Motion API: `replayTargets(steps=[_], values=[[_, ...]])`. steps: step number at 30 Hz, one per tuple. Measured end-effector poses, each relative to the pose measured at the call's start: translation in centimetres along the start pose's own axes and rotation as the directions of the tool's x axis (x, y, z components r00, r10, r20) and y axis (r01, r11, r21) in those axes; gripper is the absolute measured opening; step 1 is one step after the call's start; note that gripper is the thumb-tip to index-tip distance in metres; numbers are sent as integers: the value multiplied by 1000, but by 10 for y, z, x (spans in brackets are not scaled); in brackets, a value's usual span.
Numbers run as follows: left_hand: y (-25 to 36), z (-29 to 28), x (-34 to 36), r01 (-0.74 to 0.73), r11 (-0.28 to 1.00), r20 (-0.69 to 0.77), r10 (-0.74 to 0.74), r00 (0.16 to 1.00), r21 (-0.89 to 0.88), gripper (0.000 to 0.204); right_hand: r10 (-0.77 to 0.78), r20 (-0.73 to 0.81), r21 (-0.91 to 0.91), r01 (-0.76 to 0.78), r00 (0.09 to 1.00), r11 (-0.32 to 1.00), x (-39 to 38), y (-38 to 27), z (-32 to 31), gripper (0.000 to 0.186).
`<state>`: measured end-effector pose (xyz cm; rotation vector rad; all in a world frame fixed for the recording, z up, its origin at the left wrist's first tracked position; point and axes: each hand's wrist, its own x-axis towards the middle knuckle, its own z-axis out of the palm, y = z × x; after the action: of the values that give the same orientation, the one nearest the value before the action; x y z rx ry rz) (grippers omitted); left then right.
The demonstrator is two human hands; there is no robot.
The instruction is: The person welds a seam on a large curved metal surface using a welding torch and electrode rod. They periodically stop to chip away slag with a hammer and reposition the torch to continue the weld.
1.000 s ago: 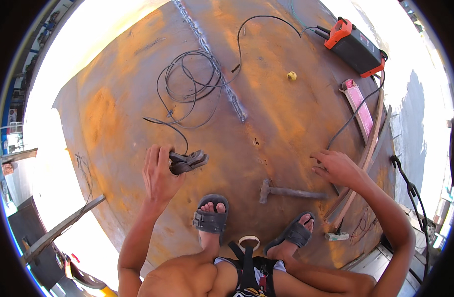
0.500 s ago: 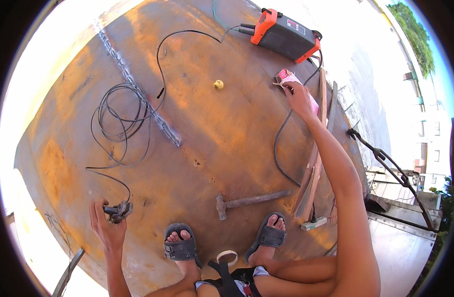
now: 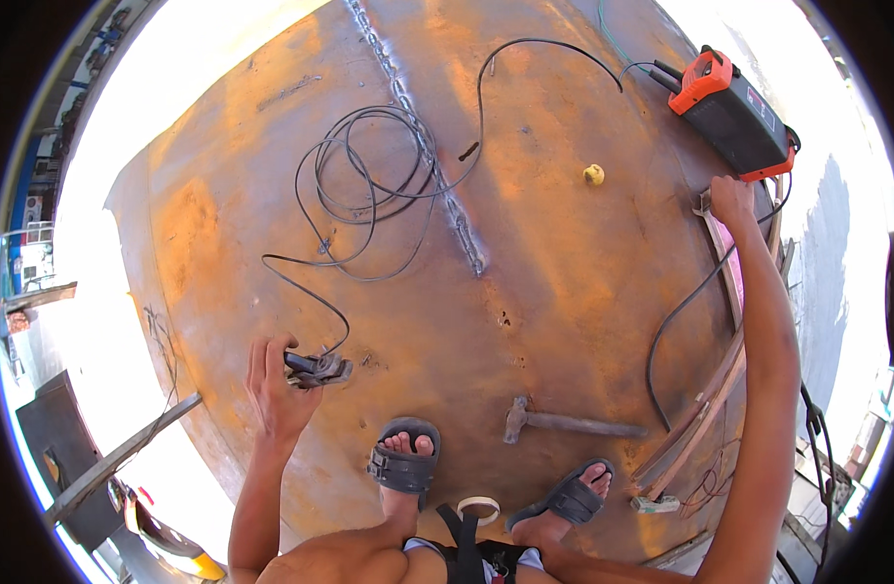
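Observation:
My left hand, at the lower left, is closed round the handle of a welding electrode holder. A thin black cable runs from it into loose coils. My right hand is stretched out at the far right, closed at the upper end of a long pink packet. The packet is partly hidden by my forearm, and what the fingers pinch there cannot be made out. Just beyond that hand stands a black and orange welding machine. A long weld bead crosses the rusty steel plate.
A hammer lies before my sandalled feet. A small yellow object is on the plate. Wooden strips and a power strip lie at the right. A tape roll is between my legs. A metal bar juts out at left.
The head view has swung left, so the scene sits farther right. My right hand stays at the packet's end, its fingers more tightly closed. My left hand still holds the electrode holder.

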<state>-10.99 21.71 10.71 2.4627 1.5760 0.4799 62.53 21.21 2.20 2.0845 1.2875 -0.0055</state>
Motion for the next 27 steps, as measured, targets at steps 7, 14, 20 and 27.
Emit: replayTargets(steps=[7, 14, 20, 27], values=[[-2, 0, -2, -10, 1000, -18, 10, 1000, 14, 47, 95, 145, 43, -103, 985, 994, 17, -22, -10, 32], [-50, -9, -22, 67, 932, 280, -175, 944, 357, 62, 178, 169, 49, -189, 969, 981, 24, -28, -7, 37], [-152, -56, -62, 233, 766, 210, -431, 877, 599, 64, 155, 53, 154, -161, 987, 975, 20, -30, 5, 28], [-166, -72, -45, 528, 838, -110, -517, 849, 136, 58, 218, -207, 346, -137, 954, 928, 9, -13, 37, 25]])
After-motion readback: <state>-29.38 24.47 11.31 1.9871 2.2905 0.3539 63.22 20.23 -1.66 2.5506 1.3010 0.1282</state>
